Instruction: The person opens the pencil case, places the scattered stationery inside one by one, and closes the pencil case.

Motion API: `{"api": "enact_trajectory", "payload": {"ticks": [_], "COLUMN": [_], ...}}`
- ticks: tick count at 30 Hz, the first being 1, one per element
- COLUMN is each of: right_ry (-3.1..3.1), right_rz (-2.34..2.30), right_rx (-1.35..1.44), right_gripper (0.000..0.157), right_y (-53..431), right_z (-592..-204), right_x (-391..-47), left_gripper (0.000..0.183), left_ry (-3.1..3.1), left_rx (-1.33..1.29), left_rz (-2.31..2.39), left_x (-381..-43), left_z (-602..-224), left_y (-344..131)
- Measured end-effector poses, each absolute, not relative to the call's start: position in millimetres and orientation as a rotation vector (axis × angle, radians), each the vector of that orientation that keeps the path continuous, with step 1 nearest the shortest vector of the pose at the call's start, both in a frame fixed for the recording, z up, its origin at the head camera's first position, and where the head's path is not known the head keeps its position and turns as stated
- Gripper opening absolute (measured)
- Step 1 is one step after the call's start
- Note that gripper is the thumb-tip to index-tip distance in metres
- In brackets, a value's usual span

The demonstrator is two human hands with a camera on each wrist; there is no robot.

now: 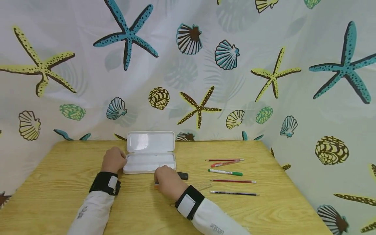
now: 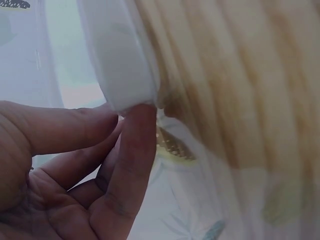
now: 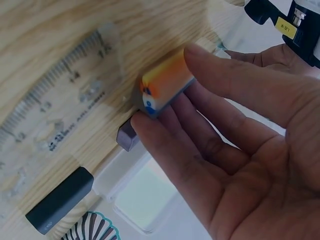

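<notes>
A white pencil case (image 1: 149,163) lies with its lid (image 1: 151,142) folded back at the far side of the table. My left hand (image 1: 113,159) pinches its left end between thumb and fingers, seen closely in the left wrist view with the white case edge (image 2: 127,70). In front of the case, my right hand (image 1: 170,183) holds a small orange, white and blue eraser (image 3: 167,80) between thumb and fingers, low over the wood. Just beyond those fingers is a small greyish-purple block (image 3: 127,135), hidden in the head view.
A black block (image 1: 182,176) and a clear ruler (image 1: 204,186) lie right of my right hand. Farther right are red pencils (image 1: 224,160), a red pen (image 1: 224,163), a green-capped marker (image 1: 225,172) and a dark pencil (image 1: 234,193). A patterned curtain (image 1: 188,71) hangs behind the table.
</notes>
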State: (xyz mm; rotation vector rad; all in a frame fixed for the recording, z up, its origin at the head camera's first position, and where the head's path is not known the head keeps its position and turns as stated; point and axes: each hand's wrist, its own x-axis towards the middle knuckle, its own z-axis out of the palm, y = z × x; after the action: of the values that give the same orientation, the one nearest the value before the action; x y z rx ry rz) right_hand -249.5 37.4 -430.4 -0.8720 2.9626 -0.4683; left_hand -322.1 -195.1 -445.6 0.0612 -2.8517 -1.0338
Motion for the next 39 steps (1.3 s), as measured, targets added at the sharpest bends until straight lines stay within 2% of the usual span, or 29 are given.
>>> {"api": "enact_trajectory", "payload": {"ticks": [5, 13, 16, 26, 34, 39], "right_ry": [2.968, 2.957, 2.954, 2.963, 2.995, 3.022], "right_rz": [-0.442, -0.438, -0.461, -0.518, -0.612, -0.684], "right_rx": [-0.869, -0.891, -0.907, -0.905, -0.824, -0.817], "right_gripper": [0.029, 0.037, 0.036, 0.003, 0.011, 0.01], "right_y": [35.9, 33.9, 33.6, 40.3, 54.6, 59.2], "right_z": [-430.2, -424.1, -419.9, -392.1, -365.2, -354.7], "right_x": [-250.2, -247.0, -245.6, -254.7, -267.8, -273.6], "left_gripper": [0.011, 0.012, 0.013, 0.013, 0.012, 0.012], "left_ry": [-2.856, -2.87, -2.876, -2.868, -2.871, -2.869], "left_rx": [0.066, 0.089, 0.092, 0.098, 0.091, 0.083], "left_rz": [-1.022, -1.028, -1.028, -1.016, -1.005, -1.002], "left_x": [-322.1, -321.7, -321.6, -320.0, -320.7, -320.5], "left_z": [-444.8, -444.0, -444.6, -441.8, -442.9, -443.0], "left_y": [-195.2, -195.6, -196.4, -194.1, -192.9, -192.1]}}
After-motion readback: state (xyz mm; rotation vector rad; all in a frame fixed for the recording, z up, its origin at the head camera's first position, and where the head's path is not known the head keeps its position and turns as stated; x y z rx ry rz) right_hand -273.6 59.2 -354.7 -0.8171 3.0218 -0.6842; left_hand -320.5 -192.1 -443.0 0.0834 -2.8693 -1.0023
